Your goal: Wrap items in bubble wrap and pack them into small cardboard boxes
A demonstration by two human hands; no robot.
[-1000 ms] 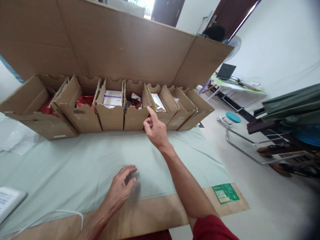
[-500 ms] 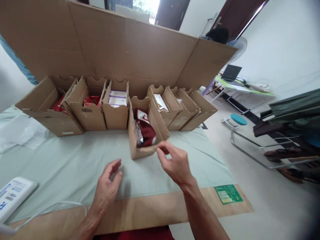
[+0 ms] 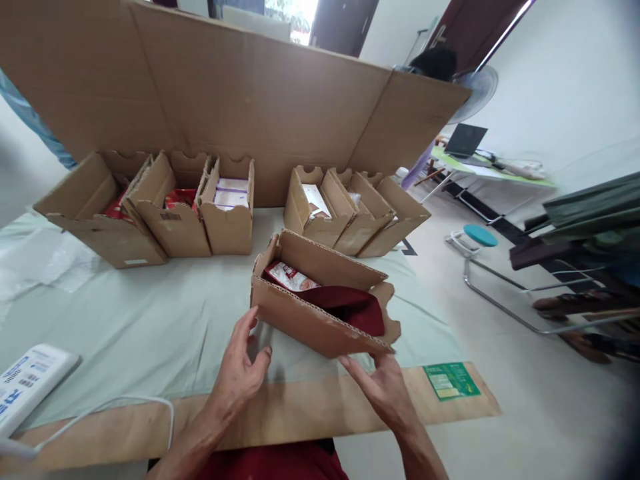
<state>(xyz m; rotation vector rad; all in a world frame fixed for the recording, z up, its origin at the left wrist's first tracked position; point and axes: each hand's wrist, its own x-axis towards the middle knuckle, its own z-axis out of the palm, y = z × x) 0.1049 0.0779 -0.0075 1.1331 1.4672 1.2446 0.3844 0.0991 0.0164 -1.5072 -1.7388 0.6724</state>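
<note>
An open cardboard box (image 3: 310, 330) sits turned sideways in front of me. Inside lie a red and white packet (image 3: 293, 277) and a dark red, cloth-like item (image 3: 367, 310). My right hand (image 3: 383, 387) grips the box's lower right corner, its thumb along the bottom edge and the other fingers partly hidden by the cardboard. At the box's left end is my left hand (image 3: 245, 360), open, fingers curved and thumb apart; its fingertips are close to the cardboard, and whether they touch it I cannot tell.
Behind stand several cardboard bins, including one with purple-edged white boxes (image 3: 233, 193), before a tall cardboard panel (image 3: 260, 107). Bubble wrap (image 3: 50, 260) and a white device (image 3: 35, 380) with a cable lie left. A green card (image 3: 450, 381) is near the front right edge.
The cardboard box has come out of the row towards me and swung round sideways. My right hand has moved lower and right to its corner; my left hand has shifted right towards its other end.
</note>
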